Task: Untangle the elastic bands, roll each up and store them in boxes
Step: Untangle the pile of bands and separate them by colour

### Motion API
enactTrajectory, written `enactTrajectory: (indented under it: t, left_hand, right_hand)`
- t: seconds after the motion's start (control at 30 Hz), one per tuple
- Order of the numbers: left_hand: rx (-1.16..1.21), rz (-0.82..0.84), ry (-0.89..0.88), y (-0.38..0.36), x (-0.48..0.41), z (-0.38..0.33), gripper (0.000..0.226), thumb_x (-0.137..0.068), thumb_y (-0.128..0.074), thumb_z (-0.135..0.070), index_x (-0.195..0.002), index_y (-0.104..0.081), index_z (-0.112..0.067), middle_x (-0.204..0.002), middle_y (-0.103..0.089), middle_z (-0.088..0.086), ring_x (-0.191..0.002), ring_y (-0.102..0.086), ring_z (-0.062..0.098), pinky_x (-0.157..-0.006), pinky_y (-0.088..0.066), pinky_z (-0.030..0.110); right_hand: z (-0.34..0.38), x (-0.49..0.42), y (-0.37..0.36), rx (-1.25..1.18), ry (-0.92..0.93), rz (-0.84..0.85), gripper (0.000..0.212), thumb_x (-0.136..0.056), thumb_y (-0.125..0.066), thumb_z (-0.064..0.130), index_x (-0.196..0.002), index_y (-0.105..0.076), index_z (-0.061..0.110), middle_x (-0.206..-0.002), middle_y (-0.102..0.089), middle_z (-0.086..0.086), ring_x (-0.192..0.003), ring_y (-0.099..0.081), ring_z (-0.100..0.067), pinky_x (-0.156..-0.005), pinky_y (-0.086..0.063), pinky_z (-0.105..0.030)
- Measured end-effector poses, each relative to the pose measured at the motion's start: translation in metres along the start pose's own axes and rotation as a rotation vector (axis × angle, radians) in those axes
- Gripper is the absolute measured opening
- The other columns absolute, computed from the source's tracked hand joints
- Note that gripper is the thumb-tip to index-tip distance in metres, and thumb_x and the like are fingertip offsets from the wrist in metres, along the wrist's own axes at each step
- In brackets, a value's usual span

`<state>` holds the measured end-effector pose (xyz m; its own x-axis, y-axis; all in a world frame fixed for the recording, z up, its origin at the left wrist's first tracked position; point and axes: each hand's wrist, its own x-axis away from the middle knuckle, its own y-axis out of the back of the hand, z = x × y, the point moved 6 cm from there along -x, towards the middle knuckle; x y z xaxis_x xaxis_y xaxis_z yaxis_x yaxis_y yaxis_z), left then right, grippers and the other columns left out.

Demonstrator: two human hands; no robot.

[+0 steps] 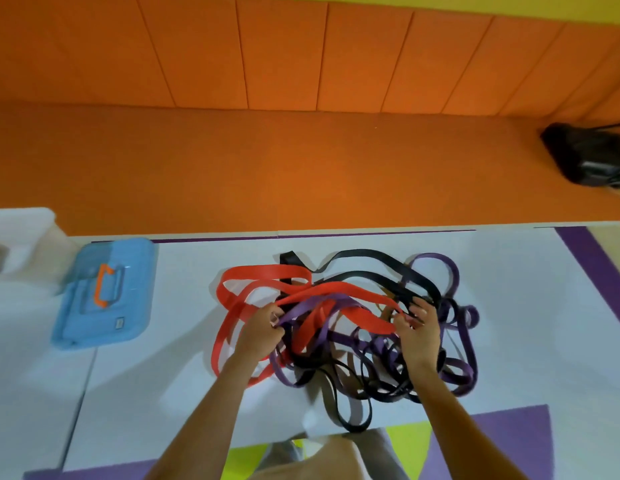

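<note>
Head: white table point(509, 306) (band tangle point(353, 323) on it), orange floor point(301, 168).

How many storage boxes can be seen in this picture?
2: a blue box with an orange handle, left of the bands, and a white box at the left edge, partly cut off.

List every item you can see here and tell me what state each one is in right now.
Red band: tangled, pinched by both hands.
Purple band: tangled in the pile.
Black band: tangled in the pile.
Blue box: lid shut, lying flat.
Left hand: closed on the bands.
Right hand: pinching the red band.
Black bag: lying on the floor.
</note>
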<state>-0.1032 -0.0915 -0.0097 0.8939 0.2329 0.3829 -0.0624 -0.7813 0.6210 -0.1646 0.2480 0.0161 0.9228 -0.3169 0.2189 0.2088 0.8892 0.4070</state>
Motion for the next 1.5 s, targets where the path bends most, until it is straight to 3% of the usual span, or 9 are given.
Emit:
enactTrajectory:
  t: [0.13,0.3,0.53,0.7,0.9,1.17,1.3,1.37,1.5]
  left_hand:
    - [0.066,-0.246,0.077,0.017,0.011,0.024,0.013,-0.095,-0.066,0.001,-0.102,-0.061,-0.010,-0.088,-0.069,0.004,-0.081,-0.070,0.022,-0.068,-0.059,0.035]
    - [0.097,-0.234,0.120,0.006,0.021,0.038,0.024,-0.100,-0.072,-0.015,-0.098,-0.048,-0.015,-0.079,-0.059,-0.004,-0.075,-0.067,0.016,-0.057,-0.043,0.014]
    - [0.016,-0.119,0.031,-0.018,0.020,0.041,0.029,-0.095,-0.076,-0.004,-0.104,-0.051,-0.018,-0.083,-0.066,-0.003,-0.077,-0.072,0.013,-0.069,-0.063,0.024]
    - [0.191,-0.399,-0.127,0.008,0.019,0.022,0.014,-0.098,-0.073,-0.014,-0.098,-0.060,-0.019,-0.089,-0.069,-0.006,-0.083,-0.068,0.008,-0.071,-0.057,0.022]
    - [0.013,-0.057,-0.103,-0.012,0.003,0.016,0.016,-0.096,-0.076,-0.011,-0.110,-0.072,-0.018,-0.106,-0.076,-0.001,-0.089,-0.072,0.009,-0.075,-0.057,0.012]
    - [-0.244,-0.321,-0.145,-0.010,0.008,-0.017,0.016,-0.099,-0.069,-0.020,-0.114,-0.068,-0.026,-0.120,-0.063,-0.004,-0.116,-0.059,0.017,-0.101,-0.052,0.034]
    - [-0.267,-0.315,-0.214,-0.025,-0.004,-0.042,0.013,-0.103,-0.062,-0.023,-0.113,-0.070,-0.027,-0.116,-0.069,-0.010,-0.117,-0.062,0.011,-0.110,-0.046,0.035]
    - [-0.198,-0.231,-0.211,-0.037,-0.016,-0.048,0.016,-0.104,-0.062,-0.019,-0.117,-0.069,-0.022,-0.119,-0.071,-0.007,-0.116,-0.065,0.012,-0.107,-0.050,0.029]
    - [-0.128,0.079,-0.098,-0.077,-0.035,-0.052,0.044,-0.105,-0.061,-0.018,-0.148,-0.052,-0.012,-0.147,-0.059,0.007,-0.135,-0.059,0.024,-0.112,-0.046,0.033]
  right_hand:
    - [-0.007,-0.005,-0.013,-0.152,-0.133,0.073,0.051,-0.091,-0.081,0.018,-0.137,-0.058,0.016,-0.123,-0.071,-0.007,-0.107,-0.072,-0.026,-0.092,-0.060,-0.042]
    - [-0.014,0.007,-0.047,-0.140,-0.186,0.418,0.045,-0.087,-0.082,0.000,-0.124,-0.062,0.015,-0.120,-0.072,-0.018,-0.105,-0.074,-0.033,-0.096,-0.060,-0.055]
    - [0.007,0.018,-0.037,-0.195,0.006,0.419,0.050,-0.089,-0.076,-0.009,-0.125,-0.069,0.024,-0.119,-0.074,-0.007,-0.097,-0.078,-0.025,-0.078,-0.065,-0.035]
    - [0.016,0.018,-0.028,-0.436,-0.124,0.392,0.068,-0.071,-0.095,0.031,-0.131,-0.066,0.023,-0.126,-0.070,-0.013,-0.110,-0.074,-0.033,-0.087,-0.065,-0.047]
    - [0.019,0.021,-0.037,-0.442,-0.178,0.354,0.033,-0.097,-0.072,0.012,-0.127,-0.069,0.025,-0.126,-0.073,-0.009,-0.113,-0.074,-0.032,-0.089,-0.064,-0.052]
    - [0.004,0.001,-0.022,-0.191,-0.334,-0.026,0.021,-0.098,-0.068,0.010,-0.119,-0.071,0.012,-0.110,-0.074,-0.013,-0.105,-0.071,-0.035,-0.084,-0.065,-0.050]
    - [0.025,-0.018,-0.020,0.011,-0.080,0.034,0.023,-0.098,-0.065,0.010,-0.118,-0.071,0.018,-0.116,-0.071,0.000,-0.111,-0.069,-0.028,-0.086,-0.058,-0.037]
    - [0.031,-0.024,-0.021,0.002,-0.036,0.078,0.026,-0.100,-0.067,0.013,-0.125,-0.066,0.020,-0.125,-0.069,-0.002,-0.114,-0.067,-0.027,-0.098,-0.058,-0.048]
    - [0.019,-0.040,-0.006,-0.022,-0.118,0.042,0.013,-0.100,-0.070,0.017,-0.114,-0.070,0.016,-0.115,-0.069,-0.007,-0.107,-0.070,-0.032,-0.084,-0.065,-0.053]
